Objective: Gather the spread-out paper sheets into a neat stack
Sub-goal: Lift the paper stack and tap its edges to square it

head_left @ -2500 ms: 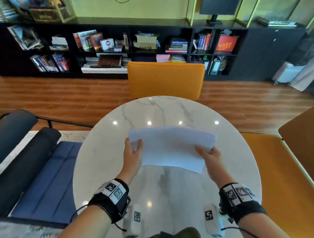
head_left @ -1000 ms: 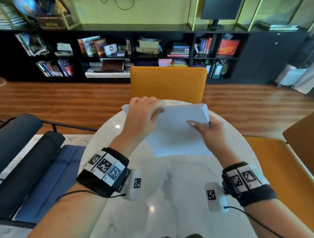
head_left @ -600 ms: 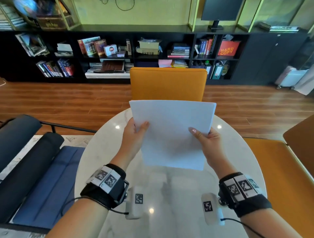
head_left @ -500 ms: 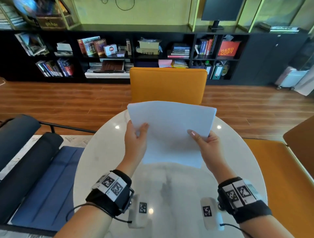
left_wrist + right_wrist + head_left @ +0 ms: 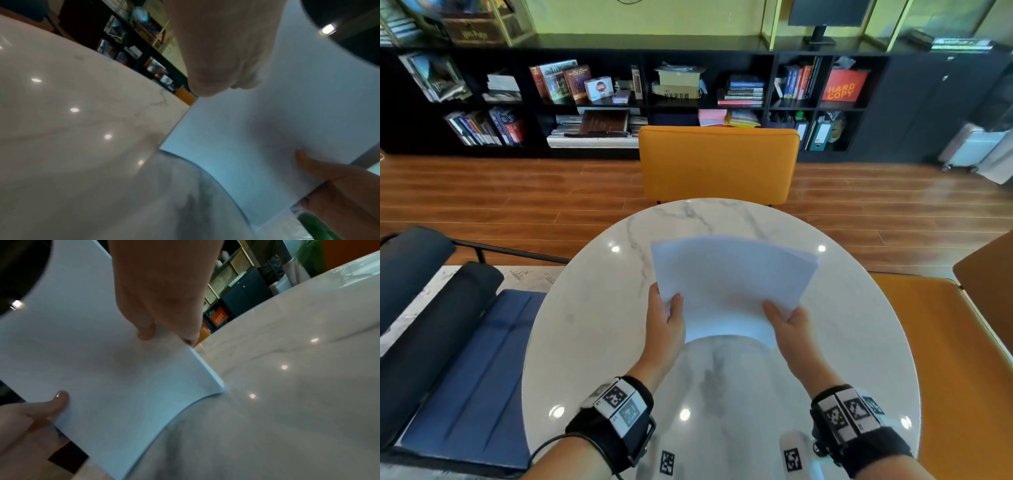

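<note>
— So, going from your left, what's there?

— Furthest left, a dark blue seat with black bolsters sits beside the round marble worktop. Then comes my left hand, thumb on top of the paper stack and fingers curled beneath it, pinching the left edge near the lower corner.

— And the sheets, are they lying down?

— No, the stack is in the air over the middle of the worktop, sloping away from me, with the near edge bowed downward between my hands. The left wrist view shows its near left corner close above the marble; I cannot tell whether it touches. The sheets look gathered together, though at the far right corner the edges fan out a little.

— What about your right hand?

— My right hand pinches the lower right corner in the same way, thumb on the top face and fingers below. In the right wrist view the thumb presses flat on the paper.

— Anything further round?

— An orange chair stands at the far side of the worktop, with a black bookshelf full of books behind it across the wooden floor. On my right runs an orange bench seat.
</note>
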`<act>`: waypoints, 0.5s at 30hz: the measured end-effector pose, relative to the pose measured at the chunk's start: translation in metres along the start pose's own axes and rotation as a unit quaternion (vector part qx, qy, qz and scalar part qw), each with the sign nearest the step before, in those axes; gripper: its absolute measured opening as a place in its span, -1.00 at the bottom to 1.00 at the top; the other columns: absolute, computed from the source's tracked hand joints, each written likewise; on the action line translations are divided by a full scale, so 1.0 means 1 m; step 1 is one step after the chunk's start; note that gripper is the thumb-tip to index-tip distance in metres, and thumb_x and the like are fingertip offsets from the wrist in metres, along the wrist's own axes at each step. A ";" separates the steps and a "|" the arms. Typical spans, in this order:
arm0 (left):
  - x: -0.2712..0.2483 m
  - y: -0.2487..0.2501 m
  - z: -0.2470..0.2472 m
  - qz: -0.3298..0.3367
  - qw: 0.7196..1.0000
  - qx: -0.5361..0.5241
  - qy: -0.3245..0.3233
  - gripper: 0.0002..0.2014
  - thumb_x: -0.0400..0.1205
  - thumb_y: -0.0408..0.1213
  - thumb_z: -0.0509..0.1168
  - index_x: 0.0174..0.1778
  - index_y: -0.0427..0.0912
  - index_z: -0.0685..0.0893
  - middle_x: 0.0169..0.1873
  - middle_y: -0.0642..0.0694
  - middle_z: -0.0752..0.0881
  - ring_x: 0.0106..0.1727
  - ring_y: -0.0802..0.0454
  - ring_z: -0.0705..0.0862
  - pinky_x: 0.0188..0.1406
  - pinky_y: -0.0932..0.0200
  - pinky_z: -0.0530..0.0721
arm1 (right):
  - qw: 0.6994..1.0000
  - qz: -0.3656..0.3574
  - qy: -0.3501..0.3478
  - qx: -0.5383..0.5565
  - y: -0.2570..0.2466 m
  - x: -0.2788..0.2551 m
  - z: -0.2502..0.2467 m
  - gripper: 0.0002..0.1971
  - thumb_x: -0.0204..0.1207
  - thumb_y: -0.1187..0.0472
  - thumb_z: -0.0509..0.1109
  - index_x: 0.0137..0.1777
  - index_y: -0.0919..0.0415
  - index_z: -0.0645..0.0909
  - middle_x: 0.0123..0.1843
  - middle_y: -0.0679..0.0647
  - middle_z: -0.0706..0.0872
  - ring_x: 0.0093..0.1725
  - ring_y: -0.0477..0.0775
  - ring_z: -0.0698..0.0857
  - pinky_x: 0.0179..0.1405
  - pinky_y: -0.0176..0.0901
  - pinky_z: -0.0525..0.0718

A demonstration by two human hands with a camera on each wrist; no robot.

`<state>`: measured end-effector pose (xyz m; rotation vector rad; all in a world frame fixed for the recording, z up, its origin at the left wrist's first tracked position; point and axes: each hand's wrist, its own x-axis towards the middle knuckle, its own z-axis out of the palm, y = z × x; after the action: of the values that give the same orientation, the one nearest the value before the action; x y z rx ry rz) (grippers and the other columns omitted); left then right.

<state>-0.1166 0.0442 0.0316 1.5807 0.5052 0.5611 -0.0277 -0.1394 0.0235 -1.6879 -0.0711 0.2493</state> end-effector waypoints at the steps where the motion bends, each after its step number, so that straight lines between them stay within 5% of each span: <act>1: -0.002 -0.006 -0.001 -0.016 1.000 0.009 -0.020 -0.67 0.72 -0.40 0.13 0.14 0.23 0.42 0.14 0.19 0.65 0.21 0.26 0.64 0.15 0.45 0.54 | 1.000 0.025 -0.015 -0.004 0.004 -0.002 0.001 -0.87 0.56 0.35 0.31 0.03 0.18 0.65 -0.04 0.10 0.77 -0.04 0.06 0.72 0.00 -0.08 0.61; 3: -0.004 -0.017 -0.002 -0.043 0.997 0.046 -0.046 -0.71 0.73 -0.40 0.12 0.16 0.15 0.43 0.04 0.33 0.58 0.16 0.27 0.62 -0.05 0.71 0.45 | 0.997 0.068 -0.035 -0.018 0.012 -0.004 0.004 -0.83 0.58 0.35 0.30 0.12 0.19 0.62 0.03 0.10 0.74 0.03 0.06 0.68 0.06 -0.14 0.53; 6: -0.004 -0.022 -0.005 -0.054 0.995 0.083 -0.021 -0.77 0.71 -0.40 0.17 0.26 -0.09 0.45 -0.05 0.24 0.58 0.06 0.27 0.62 -0.15 0.76 0.41 | 0.997 0.075 -0.026 -0.018 0.014 -0.003 0.002 -0.81 0.58 0.36 0.29 0.15 0.22 0.61 0.00 0.06 0.72 0.02 0.02 0.66 0.05 -0.15 0.50; 8: -0.004 -0.022 -0.007 -0.040 0.994 0.101 -0.001 -0.79 0.70 -0.38 0.18 0.24 -0.14 0.52 -0.03 0.13 0.65 0.00 0.32 0.63 -0.02 0.60 0.49 | 0.997 0.070 -0.029 -0.022 0.014 -0.003 0.001 -0.83 0.56 0.37 0.31 0.11 0.21 0.63 -0.02 0.05 0.74 -0.02 0.01 0.68 0.04 -0.15 0.52; 11: -0.001 -0.026 -0.011 -0.031 0.991 0.130 0.021 -0.78 0.69 -0.37 0.19 0.24 -0.25 0.58 0.02 -0.05 0.71 0.04 0.03 0.69 0.12 0.19 0.57 | 0.994 0.077 -0.047 -0.054 0.020 -0.004 -0.001 -0.84 0.50 0.36 0.40 0.05 0.20 0.68 -0.05 0.08 0.79 -0.09 0.05 0.73 -0.11 -0.24 0.64; 13: 0.003 -0.020 -0.014 -0.018 0.987 0.158 0.027 -0.80 0.68 -0.38 0.20 0.20 -0.25 0.60 -0.03 -0.09 0.71 0.01 -0.01 0.67 0.07 0.18 0.53 | 0.993 0.071 -0.056 -0.071 0.023 -0.004 -0.004 -0.86 0.43 0.36 0.47 -0.10 0.11 0.70 -0.15 0.08 0.80 -0.21 0.05 0.73 -0.35 -0.37 0.65; 15: 0.009 -0.007 -0.016 0.002 0.983 0.185 0.021 -0.77 0.68 -0.36 0.21 0.23 -0.27 0.61 0.04 -0.11 0.71 0.09 -0.05 0.67 0.09 0.24 0.48 | 0.993 0.072 -0.064 -0.074 0.019 -0.003 -0.009 -0.86 0.38 0.35 0.52 -0.14 0.10 0.70 -0.13 0.23 0.80 -0.25 0.10 0.73 -0.37 -0.22 0.72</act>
<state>-0.1199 0.0630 0.0257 1.9251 0.6673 0.5257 -0.0303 -0.1510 0.0059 -1.8262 -0.0647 0.4720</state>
